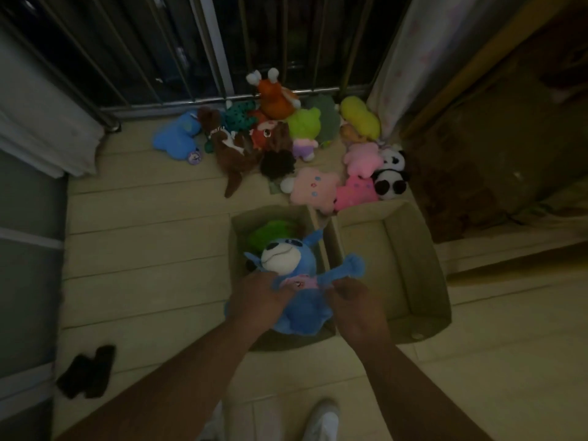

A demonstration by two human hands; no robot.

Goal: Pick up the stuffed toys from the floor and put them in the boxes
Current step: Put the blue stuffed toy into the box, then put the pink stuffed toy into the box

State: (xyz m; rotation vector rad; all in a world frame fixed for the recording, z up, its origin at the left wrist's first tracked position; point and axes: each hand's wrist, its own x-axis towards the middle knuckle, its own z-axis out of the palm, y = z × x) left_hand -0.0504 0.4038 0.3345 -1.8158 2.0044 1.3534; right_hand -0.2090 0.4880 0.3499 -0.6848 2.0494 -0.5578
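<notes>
Blue plush toy with white muzzle, judged light and squashy, pinched at its midriff by left hand and right hand above left cardboard box.

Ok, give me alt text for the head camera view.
Both hands, left hand and right hand, hold a blue stuffed toy over the left cardboard box, which already holds a green toy. The right box looks empty, and a pile of stuffed toys lies beyond on the floor.

Fuzzy plush blue toy, matt cardboard boxes, glossy metal railing.
</notes>
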